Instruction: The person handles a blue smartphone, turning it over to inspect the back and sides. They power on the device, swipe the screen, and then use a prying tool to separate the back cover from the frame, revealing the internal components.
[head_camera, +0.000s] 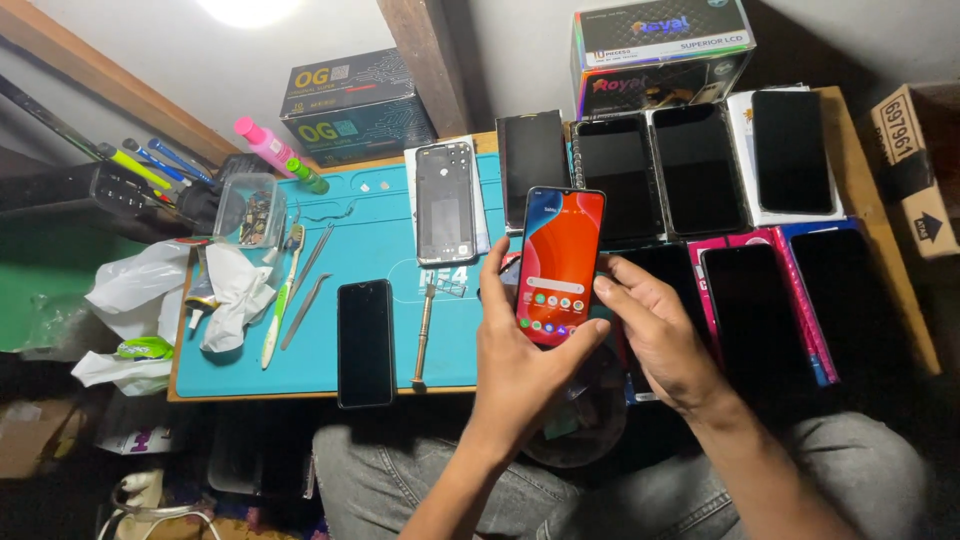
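Observation:
My left hand (515, 365) holds a smartphone (559, 262) upright over the desk edge. Its screen is lit, with a red and blue wallpaper and rows of app icons. My right hand (655, 330) is beside the phone, fingers curled, thumb tip touching the phone's right edge. A dark phone (366, 342) lies face up on the blue work mat (375, 235) to the left. Beyond it lies a phone frame or back cover (446, 202).
Several dark phones and screens (700, 170) lie in rows at the right, some on pink boxes (760, 240). A screwdriver (423, 335), tweezers (305, 310), a toothbrush (280, 300) and crumpled tissue (235, 295) lie on the mat. Boxes (355, 105) stand at the back.

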